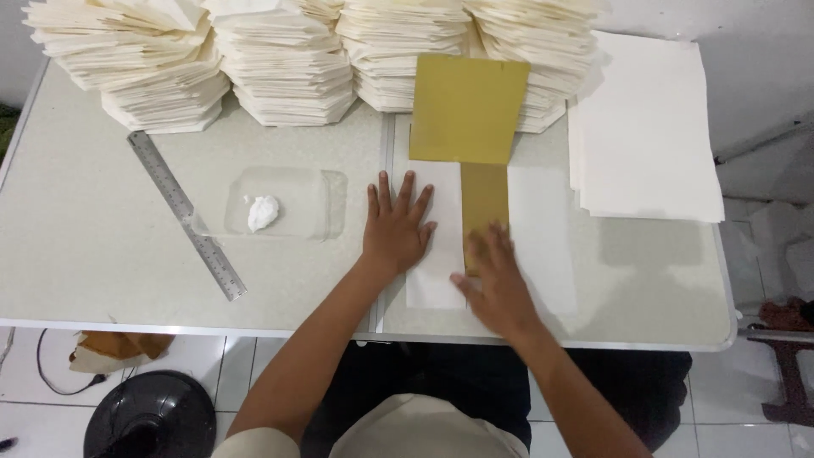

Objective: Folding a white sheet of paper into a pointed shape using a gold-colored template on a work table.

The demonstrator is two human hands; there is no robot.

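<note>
Pressing flat on a white paper sheet (437, 246) at the centre of the frame, both hands work on the same piece. The left hand (397, 225) lies open, fingers spread, palm down on the sheet's left half. The right hand (496, 280) is also open and flat, blurred, over the lower end of a gold strip (485, 208) that runs down the sheet's right side; nothing is gripped. A gold card (469, 108) stands just above the strip, leaning against the paper stacks (288, 59) that fill the upper edge of the frame.

Judged from appearance, the sheet is light, thin and limp, likely to slide on the smooth table (85, 229) and crease easily; best controlled by flat palm pressure or lifted by a corner.

Left of the hands sits a clear plastic tray (326, 203) holding a white lump (261, 212), with a steel ruler (186, 212) lying diagonally beyond it. A pile of plain sheets (644, 127) lies at upper right. Open room remains at lower left and lower right of the tabletop; the near edge is just below the wrists.
</note>
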